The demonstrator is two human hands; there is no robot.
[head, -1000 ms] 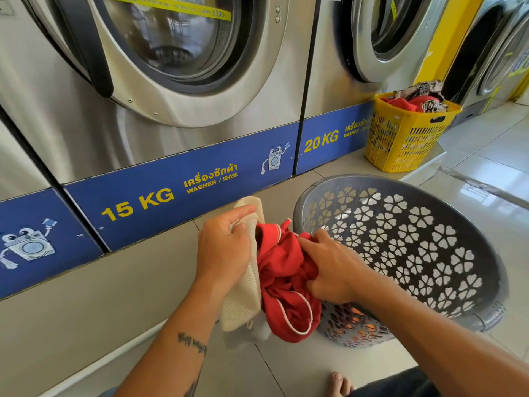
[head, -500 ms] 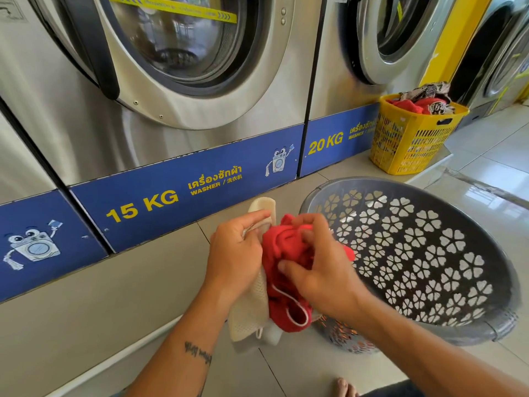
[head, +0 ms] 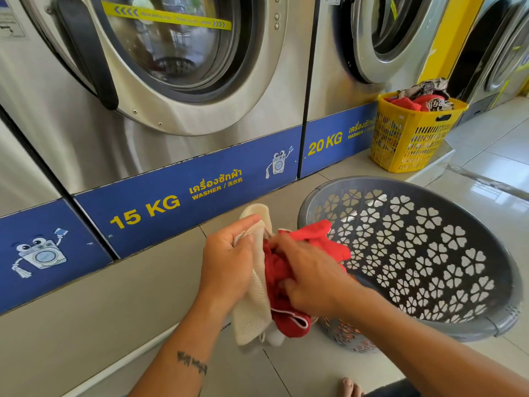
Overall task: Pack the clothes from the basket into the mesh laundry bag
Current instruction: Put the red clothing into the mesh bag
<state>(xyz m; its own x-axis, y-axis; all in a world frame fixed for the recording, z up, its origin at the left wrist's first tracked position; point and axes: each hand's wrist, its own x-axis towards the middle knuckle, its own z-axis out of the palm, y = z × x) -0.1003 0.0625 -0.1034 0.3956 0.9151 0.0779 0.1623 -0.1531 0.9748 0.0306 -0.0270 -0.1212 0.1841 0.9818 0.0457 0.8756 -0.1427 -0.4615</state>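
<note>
My left hand (head: pixel 229 262) grips the rim of a cream mesh laundry bag (head: pixel 250 313), which hangs in front of me. My right hand (head: pixel 307 275) is closed on a red garment (head: pixel 315 239) with white trim and presses it into the bag's mouth. Part of the red cloth sticks up over my right hand and part hangs below it. A grey basket (head: pixel 429 196) with flower-shaped holes lies tilted to the right, its inside showing no clothes.
Steel washing machines (head: pixel 171 81) with blue 15 KG and 20 KG bands stand on a raised tiled step (head: pixel 86 310) just ahead. A yellow basket (head: pixel 409 138) full of clothes sits on the step at the back right. My bare toes (head: pixel 350 388) show at the bottom.
My right hand has moved up and left, bunching the red garment from a hanging drape into the bag's mouth. My left hand kept its hold on the bag.
</note>
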